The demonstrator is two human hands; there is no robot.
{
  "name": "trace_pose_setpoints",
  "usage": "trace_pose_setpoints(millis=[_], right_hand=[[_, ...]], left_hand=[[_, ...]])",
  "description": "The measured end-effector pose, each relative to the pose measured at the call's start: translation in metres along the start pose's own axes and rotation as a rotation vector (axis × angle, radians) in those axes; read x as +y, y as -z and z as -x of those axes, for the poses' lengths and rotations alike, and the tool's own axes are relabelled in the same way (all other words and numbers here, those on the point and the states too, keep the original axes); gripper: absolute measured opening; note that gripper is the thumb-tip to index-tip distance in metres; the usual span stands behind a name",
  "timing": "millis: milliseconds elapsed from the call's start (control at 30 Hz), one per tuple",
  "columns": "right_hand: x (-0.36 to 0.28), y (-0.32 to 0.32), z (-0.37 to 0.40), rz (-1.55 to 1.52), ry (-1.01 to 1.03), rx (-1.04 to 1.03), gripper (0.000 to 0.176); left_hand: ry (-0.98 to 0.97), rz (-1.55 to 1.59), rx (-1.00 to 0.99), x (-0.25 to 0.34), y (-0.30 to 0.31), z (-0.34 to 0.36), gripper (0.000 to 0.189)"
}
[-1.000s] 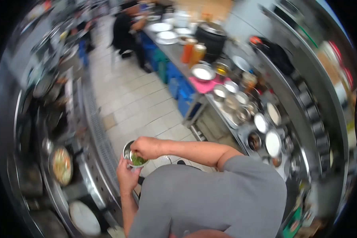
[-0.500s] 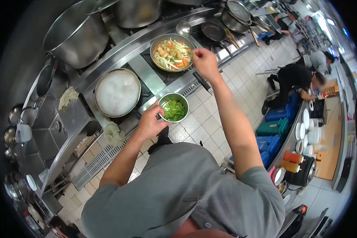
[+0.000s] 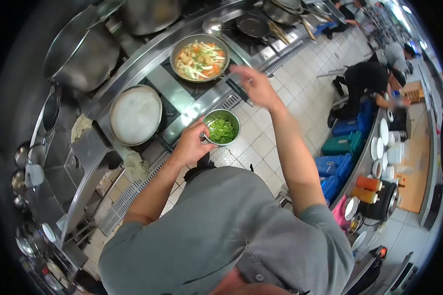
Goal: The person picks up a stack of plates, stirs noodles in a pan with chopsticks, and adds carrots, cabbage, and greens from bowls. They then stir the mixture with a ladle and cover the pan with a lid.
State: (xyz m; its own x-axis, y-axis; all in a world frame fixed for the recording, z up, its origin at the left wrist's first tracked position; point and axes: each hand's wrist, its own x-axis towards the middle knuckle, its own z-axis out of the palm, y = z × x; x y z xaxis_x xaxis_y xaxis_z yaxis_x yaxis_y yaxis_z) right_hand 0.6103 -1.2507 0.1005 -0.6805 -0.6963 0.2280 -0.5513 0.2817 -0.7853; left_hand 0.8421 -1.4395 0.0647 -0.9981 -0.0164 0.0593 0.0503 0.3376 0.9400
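My left hand [image 3: 189, 146] grips the rim of a small metal bowl [image 3: 237, 125], thumb and fingers on its left side. Chopped green herbs [image 3: 221, 131] lie in the bowl. Slightly blurred, my right hand [image 3: 258, 87] hovers with fingers stretched out, above and right of the black pan handle [image 3: 239, 91], and no held thing shows. That handle belongs to a frying pan [image 3: 174, 63] on the stove. Shredded cabbage, carrot strips and golden chunks [image 3: 202, 60] fill the pan, with green bits on top.
Left of the frying pan sits a wide pan [image 3: 136, 115] with a cloudy white surface. A ladle [image 3: 212, 26] and a dark pan [image 3: 252, 25] lie farther back. Large pots [image 3: 86, 56] stand at upper left. Two people [image 3: 366, 78] work at right, near blue bins [image 3: 354, 120].
My right hand has drawn back from the pan's edge, its pinched fingers now stretched out. More green bits lie on the pan's food. The view has shifted slightly.
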Motion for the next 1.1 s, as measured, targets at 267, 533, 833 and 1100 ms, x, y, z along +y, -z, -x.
trace_pose_setpoints(millis=[267, 533, 833, 1100], right_hand=[[-0.052, 0.044, 0.333, 0.023, -0.318, 0.158, 0.029], [-0.221, 0.131, 0.684, 0.938, -1.061, 1.355, 0.019], [-0.41, 0.206, 1.049, 1.311, -2.086, 1.718, 0.047], [-0.268, 0.254, 1.015, 2.395, -1.001, 1.595, 0.057]], left_hand=[[-0.092, 0.231, -0.664, 0.064, -0.149, -0.038, 0.03], [-0.423, 0.065, -1.109, 0.172, -0.342, -0.01, 0.08], [-0.363, 0.131, -1.227, 0.201, -0.41, 0.029, 0.083], [-0.203, -0.02, -1.097, 0.185, -0.331, 0.009, 0.089]])
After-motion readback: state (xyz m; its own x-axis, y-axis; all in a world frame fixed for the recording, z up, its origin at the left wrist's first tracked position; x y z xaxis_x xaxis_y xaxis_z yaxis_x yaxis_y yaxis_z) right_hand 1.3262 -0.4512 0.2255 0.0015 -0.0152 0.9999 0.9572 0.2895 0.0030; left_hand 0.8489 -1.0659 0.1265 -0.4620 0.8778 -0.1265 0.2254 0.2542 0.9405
